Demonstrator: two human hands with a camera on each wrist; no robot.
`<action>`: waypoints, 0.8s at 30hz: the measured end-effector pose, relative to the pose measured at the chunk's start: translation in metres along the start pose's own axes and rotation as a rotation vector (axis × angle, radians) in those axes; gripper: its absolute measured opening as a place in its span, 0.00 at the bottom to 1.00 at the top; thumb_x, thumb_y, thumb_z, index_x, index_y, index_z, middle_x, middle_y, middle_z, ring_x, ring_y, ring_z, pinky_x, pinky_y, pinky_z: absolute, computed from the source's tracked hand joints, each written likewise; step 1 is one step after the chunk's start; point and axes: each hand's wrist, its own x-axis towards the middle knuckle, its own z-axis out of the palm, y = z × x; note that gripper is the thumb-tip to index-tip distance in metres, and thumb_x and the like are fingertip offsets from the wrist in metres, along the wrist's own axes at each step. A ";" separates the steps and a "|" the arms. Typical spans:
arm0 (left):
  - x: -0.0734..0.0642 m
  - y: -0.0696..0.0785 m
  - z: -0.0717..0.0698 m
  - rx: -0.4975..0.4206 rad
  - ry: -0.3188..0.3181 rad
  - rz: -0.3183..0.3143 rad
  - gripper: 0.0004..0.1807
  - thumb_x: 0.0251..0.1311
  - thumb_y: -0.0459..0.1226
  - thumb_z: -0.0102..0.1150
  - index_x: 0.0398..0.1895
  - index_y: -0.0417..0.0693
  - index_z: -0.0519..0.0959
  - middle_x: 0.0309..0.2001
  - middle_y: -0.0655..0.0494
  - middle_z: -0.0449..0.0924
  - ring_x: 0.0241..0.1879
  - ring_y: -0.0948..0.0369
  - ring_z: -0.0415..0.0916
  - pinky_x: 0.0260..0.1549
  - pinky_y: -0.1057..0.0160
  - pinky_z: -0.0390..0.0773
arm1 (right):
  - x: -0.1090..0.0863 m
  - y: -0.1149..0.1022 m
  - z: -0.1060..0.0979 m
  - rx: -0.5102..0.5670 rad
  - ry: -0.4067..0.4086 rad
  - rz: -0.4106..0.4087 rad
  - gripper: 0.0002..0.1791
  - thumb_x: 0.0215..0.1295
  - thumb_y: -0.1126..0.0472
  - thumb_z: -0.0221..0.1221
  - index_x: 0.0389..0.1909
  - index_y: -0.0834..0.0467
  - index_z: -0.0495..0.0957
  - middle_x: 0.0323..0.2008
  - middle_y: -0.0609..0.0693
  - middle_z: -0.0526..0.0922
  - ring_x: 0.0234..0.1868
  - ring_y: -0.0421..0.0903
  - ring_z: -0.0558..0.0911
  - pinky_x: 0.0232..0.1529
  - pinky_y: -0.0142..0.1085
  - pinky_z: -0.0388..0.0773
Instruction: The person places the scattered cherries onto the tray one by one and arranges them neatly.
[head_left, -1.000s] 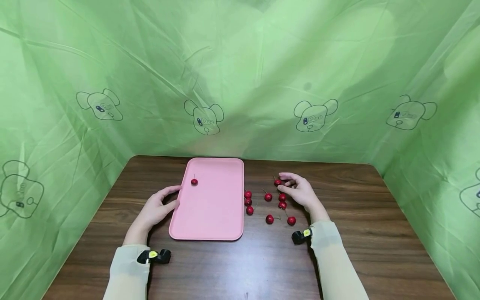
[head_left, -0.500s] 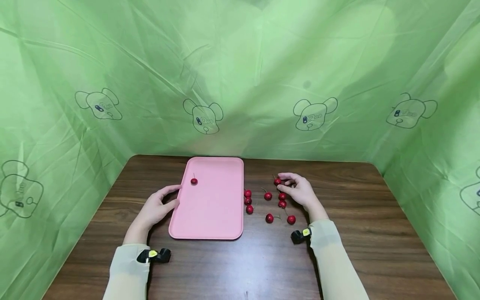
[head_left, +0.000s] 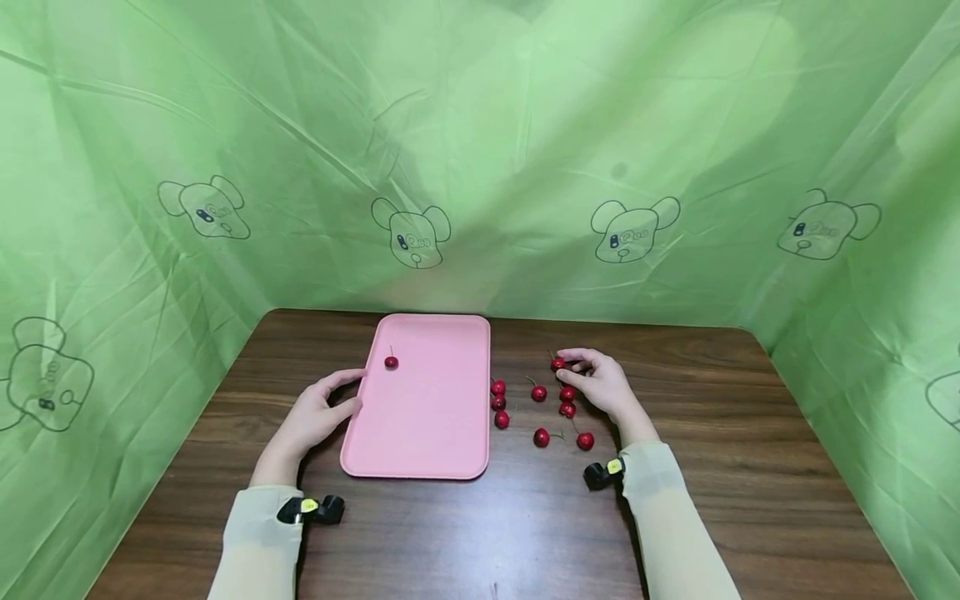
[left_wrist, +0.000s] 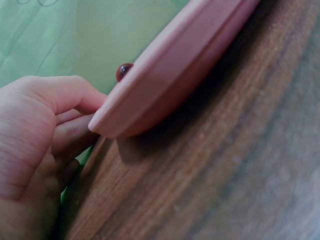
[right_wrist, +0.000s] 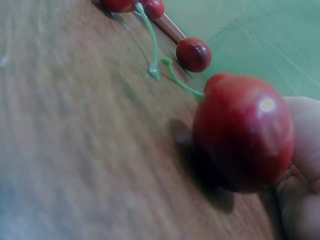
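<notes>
A pink rectangular tray [head_left: 420,417] lies on the table, with one red cherry [head_left: 392,362] near its upper left. My left hand [head_left: 313,418] touches the tray's left rim, thumb and fingertips spaced along it. The left wrist view shows a digit [left_wrist: 82,95] right at that rim. My right hand [head_left: 600,385] has thumb and fingertips around the farthest loose cherry [head_left: 557,364], pinching it at the table. A large cherry [right_wrist: 245,135] in the right wrist view hides much of that hand's fingertips.
Several cherries lie between tray and right hand: a row along the tray's right rim [head_left: 499,402], a single one [head_left: 538,392], two by the right thumb [head_left: 567,394], two nearer [head_left: 542,437]. Green fabric [head_left: 525,167] walls the dark wooden table [head_left: 480,533] behind and at both sides.
The head view has shifted very slightly. Both hands, the tray and the cherries keep their places.
</notes>
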 end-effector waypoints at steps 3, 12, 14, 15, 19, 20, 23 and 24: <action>0.000 0.000 0.000 0.001 0.002 -0.002 0.28 0.72 0.33 0.68 0.74 0.47 0.78 0.71 0.44 0.80 0.76 0.45 0.70 0.74 0.45 0.65 | 0.000 0.000 0.001 -0.014 0.003 0.004 0.20 0.71 0.60 0.74 0.61 0.55 0.88 0.54 0.54 0.90 0.53 0.52 0.84 0.51 0.36 0.79; -0.001 -0.001 0.000 0.005 -0.002 0.005 0.28 0.72 0.34 0.68 0.75 0.47 0.78 0.71 0.43 0.80 0.76 0.44 0.70 0.75 0.40 0.64 | 0.001 0.000 0.004 -0.032 0.017 -0.007 0.17 0.71 0.61 0.74 0.58 0.56 0.88 0.51 0.53 0.91 0.51 0.50 0.85 0.52 0.38 0.80; -0.001 -0.001 -0.001 0.009 -0.001 0.003 0.28 0.72 0.34 0.68 0.75 0.47 0.78 0.71 0.43 0.80 0.76 0.44 0.70 0.75 0.40 0.64 | 0.000 0.000 0.004 -0.030 0.017 -0.004 0.17 0.71 0.60 0.74 0.58 0.55 0.88 0.51 0.53 0.91 0.51 0.50 0.85 0.52 0.38 0.80; -0.001 -0.001 -0.001 0.012 -0.001 0.004 0.28 0.72 0.34 0.68 0.75 0.47 0.78 0.71 0.43 0.80 0.76 0.44 0.70 0.75 0.40 0.65 | 0.000 -0.001 0.004 -0.027 0.017 -0.003 0.17 0.71 0.60 0.74 0.58 0.55 0.88 0.51 0.53 0.91 0.51 0.50 0.84 0.52 0.38 0.80; -0.001 -0.001 -0.001 0.005 -0.001 -0.001 0.28 0.72 0.34 0.68 0.75 0.47 0.78 0.71 0.42 0.80 0.76 0.43 0.70 0.75 0.41 0.65 | 0.000 -0.002 0.004 -0.012 0.020 0.003 0.16 0.71 0.59 0.74 0.58 0.56 0.88 0.52 0.53 0.91 0.51 0.50 0.84 0.52 0.36 0.79; -0.001 -0.001 -0.001 0.005 -0.002 -0.003 0.28 0.73 0.34 0.68 0.75 0.47 0.78 0.71 0.42 0.80 0.76 0.43 0.70 0.75 0.40 0.65 | -0.001 -0.002 0.004 -0.005 0.022 0.004 0.16 0.71 0.59 0.74 0.58 0.56 0.88 0.52 0.54 0.91 0.51 0.50 0.84 0.52 0.35 0.79; 0.000 -0.001 -0.001 0.001 -0.002 -0.006 0.28 0.73 0.35 0.68 0.75 0.47 0.78 0.71 0.43 0.80 0.76 0.43 0.69 0.75 0.40 0.64 | -0.001 -0.003 0.005 0.023 0.034 0.005 0.16 0.71 0.59 0.74 0.56 0.57 0.88 0.50 0.55 0.91 0.50 0.50 0.84 0.51 0.32 0.78; 0.000 -0.001 0.000 0.003 0.000 -0.002 0.28 0.73 0.35 0.68 0.75 0.47 0.78 0.71 0.42 0.80 0.76 0.42 0.70 0.75 0.39 0.64 | -0.001 -0.003 0.005 0.031 0.040 0.005 0.16 0.71 0.58 0.74 0.55 0.57 0.88 0.50 0.55 0.91 0.49 0.49 0.84 0.50 0.32 0.78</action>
